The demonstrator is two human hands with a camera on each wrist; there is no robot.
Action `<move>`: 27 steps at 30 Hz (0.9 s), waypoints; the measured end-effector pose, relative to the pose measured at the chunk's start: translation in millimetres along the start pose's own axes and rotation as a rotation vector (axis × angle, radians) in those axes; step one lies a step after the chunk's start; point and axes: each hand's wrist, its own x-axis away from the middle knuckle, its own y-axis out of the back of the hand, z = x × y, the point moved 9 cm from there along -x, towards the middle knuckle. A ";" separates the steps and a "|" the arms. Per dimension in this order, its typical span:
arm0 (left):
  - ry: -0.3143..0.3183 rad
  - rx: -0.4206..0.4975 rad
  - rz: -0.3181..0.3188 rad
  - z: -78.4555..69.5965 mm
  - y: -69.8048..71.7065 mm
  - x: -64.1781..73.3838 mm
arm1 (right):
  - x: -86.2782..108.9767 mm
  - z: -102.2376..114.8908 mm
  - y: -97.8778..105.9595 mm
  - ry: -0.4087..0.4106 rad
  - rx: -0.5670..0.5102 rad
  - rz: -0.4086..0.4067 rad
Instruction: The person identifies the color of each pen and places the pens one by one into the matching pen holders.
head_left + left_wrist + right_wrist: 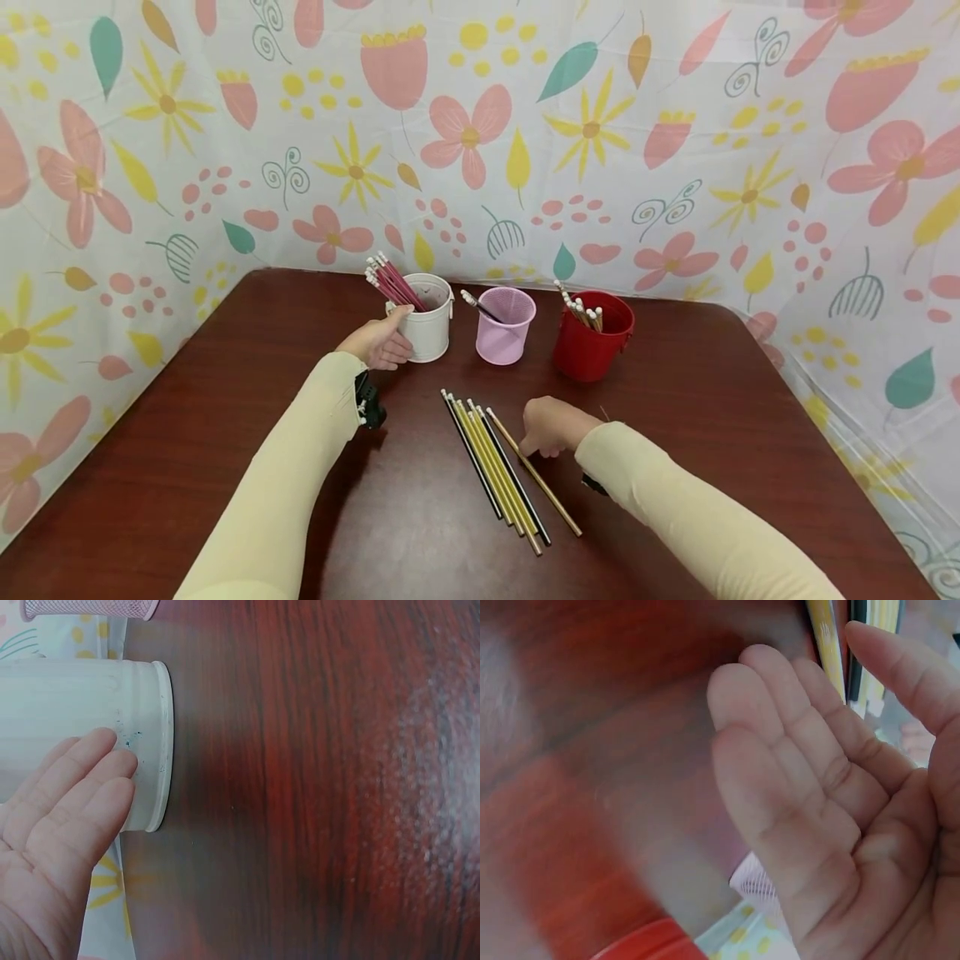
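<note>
My left hand (pixel 381 342) is beside a small white metal bucket (pixel 430 337), thumb near its rim and fingers straight along its side. In the left wrist view the fingertips lie against or very close to the bucket wall (pixel 142 697); contact is hard to tell. Several pink pencils (pixel 392 282) with white erasers lean in that bucket. My right hand (pixel 555 425) hovers low by a gold pencil (pixel 546 489) lying apart at the right of a row of yellow and black pencils (pixel 491 467). Its fingers are loosely bent, the palm showing nothing held in the right wrist view.
A pink mesh cup (pixel 501 343) holding dark pencils (pixel 482 307) stands in the middle. Right of it, a red bucket (pixel 587 354) contains several white-tipped pencils (pixel 585 313). Behind the brown table (pixel 187 467) hangs a flower-patterned cloth (pixel 465 217).
</note>
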 end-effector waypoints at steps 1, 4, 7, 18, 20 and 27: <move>-0.001 0.000 0.001 -0.3 -1.2 -0.3 | -0.5 -0.2 -1.3 -0.005 0.007 -0.009; -0.007 0.002 0.007 -2.1 -5.1 -1.2 | -0.3 -3.1 -2.9 -0.043 0.012 -0.045; -0.012 0.007 0.013 -3.2 -6.2 -1.1 | 1.2 -3.3 -1.7 -0.069 -0.002 -0.084; -0.003 0.018 0.000 0.4 -1.3 3.5 | 9.0 10.5 43.4 -0.043 0.029 -0.292; 0.003 0.022 0.002 0.9 -1.5 3.4 | 14.5 17.2 63.5 0.025 -0.035 -0.354; 0.017 0.011 0.005 -0.4 -0.1 3.0 | 32.3 29.1 102.9 0.135 -0.123 -0.467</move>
